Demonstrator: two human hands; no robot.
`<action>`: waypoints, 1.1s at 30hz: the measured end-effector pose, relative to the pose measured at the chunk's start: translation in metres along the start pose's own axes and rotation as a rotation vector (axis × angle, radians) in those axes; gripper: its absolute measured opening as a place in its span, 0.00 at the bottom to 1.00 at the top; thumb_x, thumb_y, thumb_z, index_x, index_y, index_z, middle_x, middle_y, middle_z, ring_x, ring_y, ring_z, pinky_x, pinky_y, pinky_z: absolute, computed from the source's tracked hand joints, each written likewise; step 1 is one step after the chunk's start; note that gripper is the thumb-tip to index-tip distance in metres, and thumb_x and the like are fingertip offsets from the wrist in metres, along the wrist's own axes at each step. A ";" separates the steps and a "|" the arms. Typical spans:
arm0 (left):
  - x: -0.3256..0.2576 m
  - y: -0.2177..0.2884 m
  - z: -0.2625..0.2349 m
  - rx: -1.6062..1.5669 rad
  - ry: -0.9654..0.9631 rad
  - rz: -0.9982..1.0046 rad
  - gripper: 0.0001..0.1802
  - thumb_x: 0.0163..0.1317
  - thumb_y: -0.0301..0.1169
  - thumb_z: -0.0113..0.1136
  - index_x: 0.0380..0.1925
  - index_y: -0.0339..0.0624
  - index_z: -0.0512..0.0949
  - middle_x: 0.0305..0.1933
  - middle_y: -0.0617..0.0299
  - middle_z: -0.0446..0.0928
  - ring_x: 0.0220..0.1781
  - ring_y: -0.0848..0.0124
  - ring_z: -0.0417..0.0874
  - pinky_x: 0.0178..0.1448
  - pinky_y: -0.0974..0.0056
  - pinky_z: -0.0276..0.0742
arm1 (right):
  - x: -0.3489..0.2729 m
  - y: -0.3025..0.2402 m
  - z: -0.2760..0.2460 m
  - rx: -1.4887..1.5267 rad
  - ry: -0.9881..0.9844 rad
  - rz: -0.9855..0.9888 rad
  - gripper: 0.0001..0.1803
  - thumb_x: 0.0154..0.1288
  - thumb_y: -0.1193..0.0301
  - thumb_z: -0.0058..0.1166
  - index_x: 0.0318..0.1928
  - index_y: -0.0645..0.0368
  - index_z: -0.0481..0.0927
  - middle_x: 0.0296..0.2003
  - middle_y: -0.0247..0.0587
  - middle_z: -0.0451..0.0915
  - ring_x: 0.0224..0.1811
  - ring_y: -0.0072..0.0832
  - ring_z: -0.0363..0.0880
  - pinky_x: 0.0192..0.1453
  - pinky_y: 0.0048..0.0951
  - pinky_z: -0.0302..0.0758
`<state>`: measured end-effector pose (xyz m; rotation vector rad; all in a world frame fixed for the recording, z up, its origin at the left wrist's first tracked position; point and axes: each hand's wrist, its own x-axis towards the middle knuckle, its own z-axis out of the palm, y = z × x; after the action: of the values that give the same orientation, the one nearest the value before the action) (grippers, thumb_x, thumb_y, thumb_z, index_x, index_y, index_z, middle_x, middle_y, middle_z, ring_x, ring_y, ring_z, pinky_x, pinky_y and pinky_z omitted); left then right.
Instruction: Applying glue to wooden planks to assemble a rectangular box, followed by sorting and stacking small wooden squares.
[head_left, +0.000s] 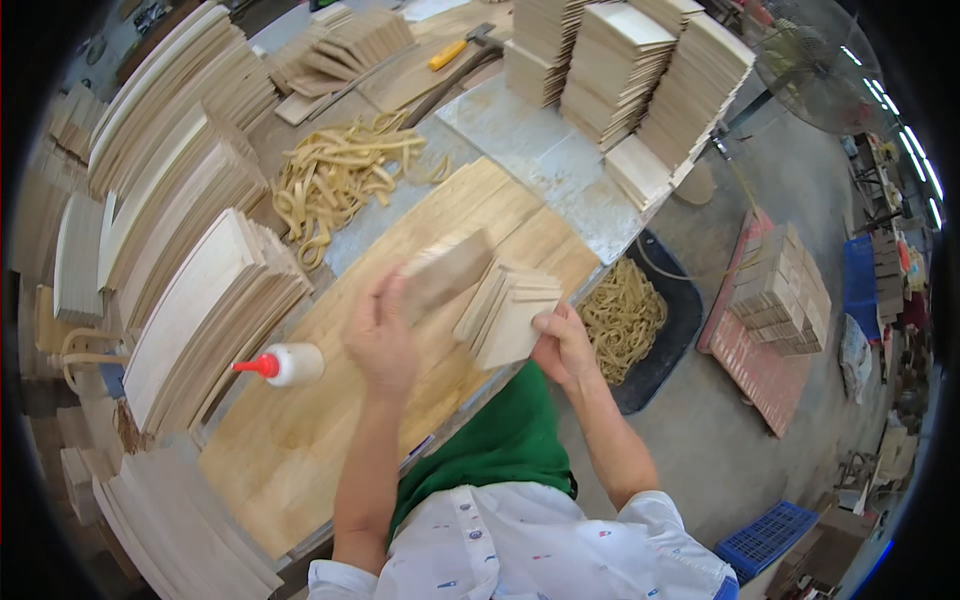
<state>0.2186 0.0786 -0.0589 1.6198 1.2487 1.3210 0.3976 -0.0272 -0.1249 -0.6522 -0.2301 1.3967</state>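
Note:
My left hand (pixel 383 335) grips a thin wooden board (pixel 447 275) by its left end, tilted above the work board; hand and board are slightly blurred. My right hand (pixel 567 345) is closed on the right edge of a small fanned stack of wooden pieces (pixel 512 312), its thumb on the top piece. The stack is at the near edge of the wooden work board (pixel 290 460), close to my body. A white glue bottle with a red nozzle (pixel 297 364) lies on its side on the work board, left of my left hand.
Curved wooden slats (pixel 205 310) stand in stacks along the left. Yellowish rubber bands (pixel 345 175) lie heaped beyond the board; more fill a dark tub (pixel 680 300) at right. Tall board stacks (pixel 610 75), a hammer (pixel 465 45) and a fan (pixel 815 70) are farther back.

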 end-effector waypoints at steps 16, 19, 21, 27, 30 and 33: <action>0.084 0.030 0.044 0.079 -1.033 -0.126 0.10 0.55 0.33 0.67 0.31 0.37 0.82 0.25 0.65 0.78 0.28 0.79 0.75 0.33 0.71 0.71 | 0.018 -0.068 0.047 -0.700 -0.106 0.210 0.39 0.47 0.79 0.68 0.62 0.60 0.67 0.53 0.35 0.74 0.58 0.27 0.71 0.64 0.30 0.65; 0.085 0.019 0.050 0.080 -1.079 -0.131 0.10 0.56 0.33 0.67 0.31 0.37 0.81 0.25 0.66 0.79 0.28 0.80 0.75 0.32 0.71 0.71 | 0.019 -0.061 0.045 -0.697 -0.117 0.202 0.38 0.49 0.77 0.67 0.62 0.60 0.66 0.52 0.36 0.75 0.57 0.27 0.71 0.63 0.30 0.66; 0.087 0.012 0.052 0.060 -1.097 -0.136 0.10 0.57 0.33 0.66 0.31 0.37 0.81 0.25 0.66 0.79 0.28 0.80 0.76 0.32 0.71 0.71 | 0.021 -0.053 0.040 -0.685 -0.119 0.180 0.39 0.51 0.76 0.66 0.63 0.60 0.64 0.52 0.38 0.75 0.56 0.27 0.72 0.61 0.31 0.68; 0.091 0.017 0.042 -0.079 -0.968 -0.448 0.22 0.57 0.29 0.63 0.52 0.37 0.75 0.39 0.58 0.81 0.37 0.75 0.80 0.40 0.69 0.76 | 0.025 -0.037 0.033 -0.491 -0.131 0.166 0.40 0.52 0.77 0.64 0.65 0.59 0.59 0.54 0.41 0.74 0.59 0.29 0.71 0.64 0.32 0.66; 0.081 -0.026 0.011 -0.472 -0.762 -0.364 0.37 0.53 0.25 0.64 0.65 0.39 0.62 0.56 0.53 0.74 0.53 0.68 0.78 0.54 0.66 0.75 | 0.032 -0.033 0.030 -0.493 -0.079 0.009 0.41 0.52 0.78 0.64 0.66 0.59 0.59 0.56 0.41 0.72 0.60 0.29 0.69 0.65 0.31 0.65; 0.034 -0.035 0.000 -0.481 -0.757 -0.485 0.48 0.51 0.22 0.66 0.70 0.38 0.51 0.68 0.52 0.61 0.66 0.61 0.66 0.68 0.59 0.64 | 0.040 -0.030 0.025 -0.381 -0.082 -0.008 0.41 0.51 0.80 0.65 0.65 0.59 0.60 0.56 0.37 0.71 0.61 0.27 0.69 0.66 0.30 0.65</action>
<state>0.2104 0.1208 -0.0806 1.1807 0.7071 0.5457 0.4173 0.0175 -0.0978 -0.9061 -0.5727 1.3848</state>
